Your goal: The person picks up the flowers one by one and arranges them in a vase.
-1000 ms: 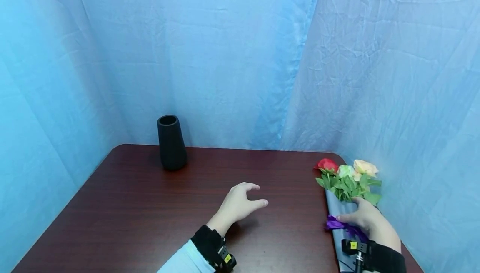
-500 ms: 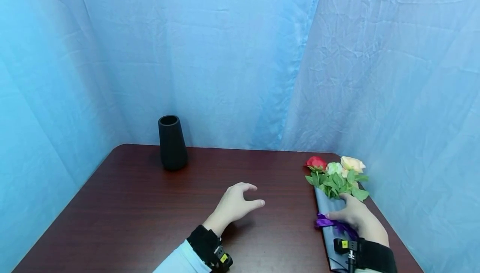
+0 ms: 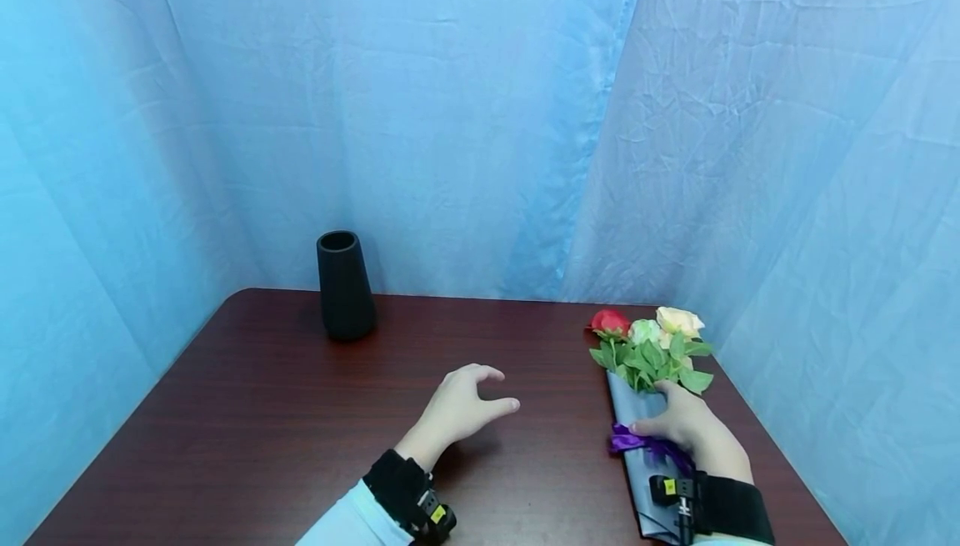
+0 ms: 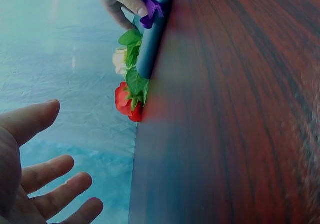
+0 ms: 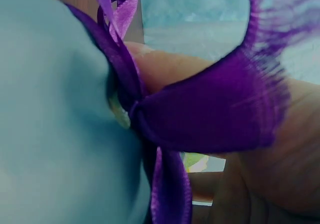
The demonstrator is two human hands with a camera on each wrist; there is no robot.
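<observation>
The grey paper-wrapped bouquet of red, white and cream roses (image 3: 647, 413), tied with a purple ribbon (image 3: 637, 443), lay along the right edge of the dark wooden desk (image 3: 262, 429). The right hand (image 3: 684, 425) gripped its wrap at the ribbon. The left hand (image 3: 459, 405) rested mid-desk, fingers loosely spread, holding nothing. A black tapered vase (image 3: 344, 284) stood near the far left corner, bare wood between.

Blue draped backdrop (image 3: 465, 112), dark wooden table (image 3: 247, 413)

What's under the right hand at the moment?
The right hand grips a wrapped bouquet lying on the table: grey paper, purple ribbon, roses poking out ahead of the fingers. The stems are hidden inside the paper.
</observation>
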